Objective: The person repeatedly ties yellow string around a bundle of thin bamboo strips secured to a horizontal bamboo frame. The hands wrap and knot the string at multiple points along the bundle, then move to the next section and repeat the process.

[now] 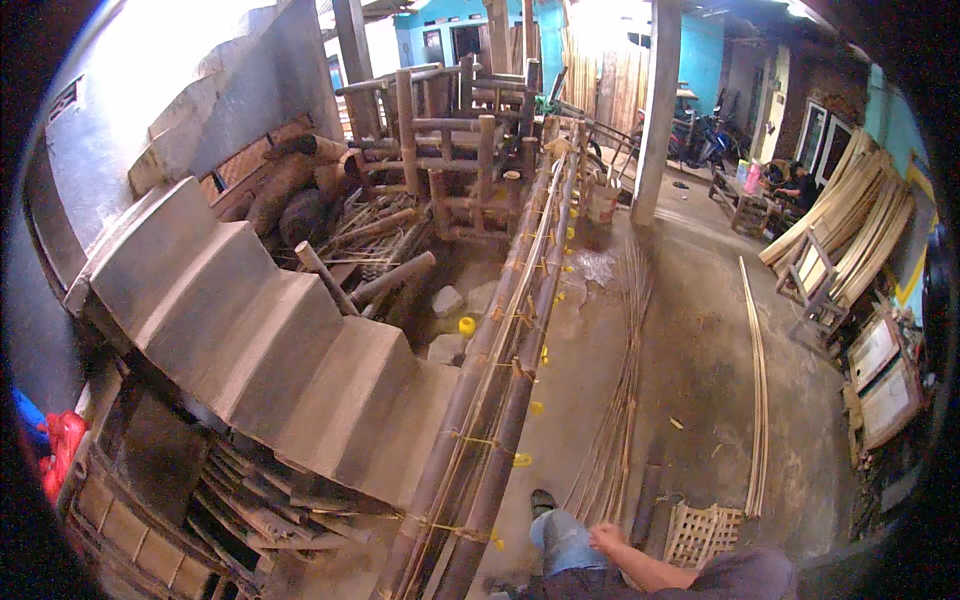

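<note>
My right hand [605, 538] is at the bottom of the view, beside my light-blue trouser knee [566, 545]. Its fingers look curled in; whatever they may hold is too small or hidden to make out. My left hand does not show. Just left of my knee runs a long rack of two dark bamboo poles [510, 425], with thin strips [478, 405] lying lengthwise between them and yellow ties [470, 438] around it. Right of the hand lies a woven bamboo lattice [703, 535]. A bundle of thin bamboo strips [622, 400] spreads over the floor ahead of it.
Concrete steps [290, 330] rise on the left, with stacked wood [265, 510] below. A bamboo frame [440, 150] stands behind. Long pale slats [755, 400] lie on the floor at right; more slats [850, 220] lean there. A person [800, 188] sits near a bench [740, 205].
</note>
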Demonstrator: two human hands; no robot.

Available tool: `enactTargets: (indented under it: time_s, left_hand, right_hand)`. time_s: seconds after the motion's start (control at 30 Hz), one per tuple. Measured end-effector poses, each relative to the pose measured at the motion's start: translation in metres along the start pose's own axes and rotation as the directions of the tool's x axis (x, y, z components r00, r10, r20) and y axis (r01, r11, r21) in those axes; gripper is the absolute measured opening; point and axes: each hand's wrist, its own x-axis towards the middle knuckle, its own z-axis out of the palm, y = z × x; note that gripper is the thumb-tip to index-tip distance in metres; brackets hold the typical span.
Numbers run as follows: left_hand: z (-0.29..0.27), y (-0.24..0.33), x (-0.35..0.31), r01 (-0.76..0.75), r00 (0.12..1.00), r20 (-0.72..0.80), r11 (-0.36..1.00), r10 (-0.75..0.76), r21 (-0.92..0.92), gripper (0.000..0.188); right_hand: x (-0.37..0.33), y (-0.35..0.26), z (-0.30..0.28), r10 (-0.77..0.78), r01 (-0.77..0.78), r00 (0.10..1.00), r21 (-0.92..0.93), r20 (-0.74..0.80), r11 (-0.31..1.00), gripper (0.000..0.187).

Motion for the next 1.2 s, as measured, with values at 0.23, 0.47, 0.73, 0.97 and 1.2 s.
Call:
enactTargets:
  time_s: [0.23, 0.47, 0.73, 0.97, 1.2]
  left_hand:
    - [-0.015, 0.111, 0.117, 0.148, 0.794, -0.602, 0.934, 0.084, 0.325, 0.043]
    - [0.066, 0.672, 0.241, -0.964, 0.242, 0.210, 0.212, 0.947, 0.158, 0.032]
    - [0.179, 0.971, 0.272, -0.794, -0.512, 0.173, -0.386, 0.842, -0.469, 0.034]
    - [0.327, 0.972, 0.498, -0.576, 0.448, 0.411, 0.608, 0.794, -0.547, 0.023]
    - [0.281, 1.129, 0.661, -0.703, 0.632, 0.086, 0.617, 0.770, -0.354, 0.022]
  right_hand:
    - [0.053, -0.017, -0.062, 0.230, -0.214, 0.971, 0.196, -0.061, 0.957, 0.015]
    - [0.212, -0.279, -0.116, -0.582, 0.716, 0.696, -0.338, 0.420, 0.611, 0.022]
    - [0.380, -0.546, -0.197, -0.783, 0.819, 0.573, -0.138, 0.242, 0.556, 0.014]
    - [0.558, -0.393, -0.270, -0.517, 0.512, 0.855, -0.185, 0.024, 0.839, 0.027]
    - [0.536, -0.253, -0.409, 0.380, -0.081, 0.919, -0.891, 0.107, 0.447, 0.030]
